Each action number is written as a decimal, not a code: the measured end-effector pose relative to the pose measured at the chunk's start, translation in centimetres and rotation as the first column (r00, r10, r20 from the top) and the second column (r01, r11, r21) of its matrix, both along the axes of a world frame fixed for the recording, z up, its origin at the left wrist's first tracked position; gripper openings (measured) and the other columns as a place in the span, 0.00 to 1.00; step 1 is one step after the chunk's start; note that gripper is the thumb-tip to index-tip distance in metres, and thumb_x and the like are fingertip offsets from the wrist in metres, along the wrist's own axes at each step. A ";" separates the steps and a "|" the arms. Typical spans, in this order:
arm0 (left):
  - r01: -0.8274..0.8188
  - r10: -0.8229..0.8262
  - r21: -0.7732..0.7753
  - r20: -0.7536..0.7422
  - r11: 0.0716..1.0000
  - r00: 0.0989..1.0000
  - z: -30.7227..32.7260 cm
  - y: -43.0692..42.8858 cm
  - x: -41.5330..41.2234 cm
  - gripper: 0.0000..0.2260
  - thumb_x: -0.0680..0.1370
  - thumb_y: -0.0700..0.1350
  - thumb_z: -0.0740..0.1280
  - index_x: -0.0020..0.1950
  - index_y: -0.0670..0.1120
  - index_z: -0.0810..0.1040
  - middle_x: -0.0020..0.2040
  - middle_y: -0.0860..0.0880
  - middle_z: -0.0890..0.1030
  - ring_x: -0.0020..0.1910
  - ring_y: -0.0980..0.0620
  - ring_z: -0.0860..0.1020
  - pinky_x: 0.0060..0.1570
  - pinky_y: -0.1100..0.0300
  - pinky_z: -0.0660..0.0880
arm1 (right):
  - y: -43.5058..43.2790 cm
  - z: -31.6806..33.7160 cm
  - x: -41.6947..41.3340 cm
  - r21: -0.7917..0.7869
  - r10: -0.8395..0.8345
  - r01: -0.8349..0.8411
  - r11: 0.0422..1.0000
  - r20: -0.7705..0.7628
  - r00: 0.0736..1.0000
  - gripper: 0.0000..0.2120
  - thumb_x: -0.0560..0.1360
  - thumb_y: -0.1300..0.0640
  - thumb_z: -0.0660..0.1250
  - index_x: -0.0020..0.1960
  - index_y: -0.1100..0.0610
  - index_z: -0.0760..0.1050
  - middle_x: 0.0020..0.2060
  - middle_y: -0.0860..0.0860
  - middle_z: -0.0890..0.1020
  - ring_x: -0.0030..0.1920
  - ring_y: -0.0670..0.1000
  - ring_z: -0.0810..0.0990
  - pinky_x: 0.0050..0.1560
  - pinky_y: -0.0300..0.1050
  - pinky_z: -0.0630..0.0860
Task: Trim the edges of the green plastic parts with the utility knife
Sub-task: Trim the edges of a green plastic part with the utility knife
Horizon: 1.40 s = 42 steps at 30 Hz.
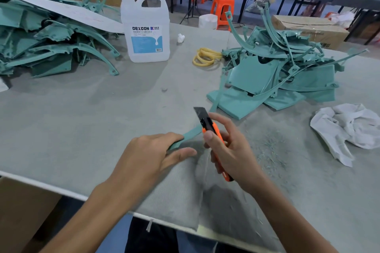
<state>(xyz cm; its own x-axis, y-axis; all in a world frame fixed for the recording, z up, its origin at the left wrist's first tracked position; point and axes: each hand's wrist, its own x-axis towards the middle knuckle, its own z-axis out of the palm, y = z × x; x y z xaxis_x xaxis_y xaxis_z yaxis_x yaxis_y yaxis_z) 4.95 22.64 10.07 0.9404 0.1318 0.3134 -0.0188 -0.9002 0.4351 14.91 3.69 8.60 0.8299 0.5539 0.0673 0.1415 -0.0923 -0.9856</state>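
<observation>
The job looks mid-way. One green strip (192,132) is in hand, near the middle of the tabletop's (82,113) front edge, and it runs up and away towards the right pile (277,74). A scatter of fine shavings (271,146) lies just right of the hands, which suggests that some edges have already been cut. Two heaps of green parts remain: the right pile towards the far right, and a left pile (51,43) at the far left corner. Which heap is trimmed and which waits cannot be told from here, so a good deal may still be left.

The left hand (156,154) lies palm down, fingers curled over the near end of the strip and thumb stretched out below it, holding the strip just above the tabletop. The right hand (230,150) is wrapped round the orange knife (213,135), thumb pressed on the upper handle and forefinger along the back. The black blade is extended and points up and away, its tip clear above the strip. The knife body crosses the strip. Whether the cutting edge touches the plastic cannot be told.
</observation>
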 end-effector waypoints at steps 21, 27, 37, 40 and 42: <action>-0.219 0.283 -0.704 -0.026 0.675 0.959 -2.4 -3.7 0.5 0.05 0.80 0.51 0.68 0.46 0.60 0.81 0.36 0.58 0.84 0.38 0.59 0.84 0.40 0.49 0.81 | -1.7 3.8 -1.1 -0.517 0.147 0.198 0.832 0.551 0.821 0.18 0.82 0.38 0.56 0.71 0.28 0.59 0.35 0.39 0.79 0.37 0.42 0.78 0.34 0.39 0.73; -0.226 0.290 -0.697 -0.027 0.681 0.957 -1.9 -3.6 0.5 0.05 0.80 0.54 0.67 0.48 0.63 0.81 0.37 0.58 0.84 0.38 0.57 0.84 0.41 0.48 0.81 | -1.8 4.8 -1.7 -0.537 0.176 0.189 0.822 0.556 0.813 0.20 0.82 0.37 0.54 0.73 0.28 0.56 0.32 0.38 0.74 0.31 0.42 0.73 0.35 0.42 0.72; -0.196 0.277 -0.682 0.009 0.704 0.961 -1.7 -3.9 0.2 0.07 0.77 0.60 0.64 0.51 0.63 0.80 0.37 0.53 0.84 0.38 0.49 0.84 0.40 0.43 0.81 | -1.6 5.0 0.2 -0.593 0.112 0.330 0.734 0.585 0.803 0.18 0.84 0.40 0.54 0.73 0.35 0.61 0.32 0.43 0.76 0.32 0.47 0.75 0.35 0.49 0.76; -0.220 0.296 -0.682 -0.006 0.698 0.955 -1.6 -3.7 0.5 0.09 0.76 0.60 0.64 0.48 0.59 0.80 0.36 0.50 0.83 0.38 0.45 0.84 0.40 0.40 0.80 | -1.8 5.7 0.9 -0.640 0.125 0.390 0.662 0.607 0.785 0.19 0.83 0.39 0.53 0.73 0.36 0.60 0.38 0.46 0.78 0.38 0.55 0.77 0.40 0.53 0.77; -0.235 0.294 -0.652 -0.019 0.721 0.956 -1.5 -3.6 0.6 0.09 0.76 0.61 0.62 0.49 0.60 0.79 0.36 0.50 0.83 0.39 0.46 0.84 0.40 0.41 0.80 | -1.8 6.1 0.4 -0.603 0.120 0.411 0.684 0.649 0.752 0.19 0.83 0.39 0.52 0.73 0.36 0.59 0.40 0.47 0.80 0.36 0.56 0.78 0.38 0.53 0.78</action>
<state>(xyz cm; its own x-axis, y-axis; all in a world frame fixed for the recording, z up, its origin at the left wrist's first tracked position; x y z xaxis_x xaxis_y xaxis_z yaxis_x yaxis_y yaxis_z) 5.55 19.04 8.53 0.8121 0.5680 0.1335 0.1161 -0.3815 0.9170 15.32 1.89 14.72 0.8168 0.5267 0.2357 0.5768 -0.7554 -0.3109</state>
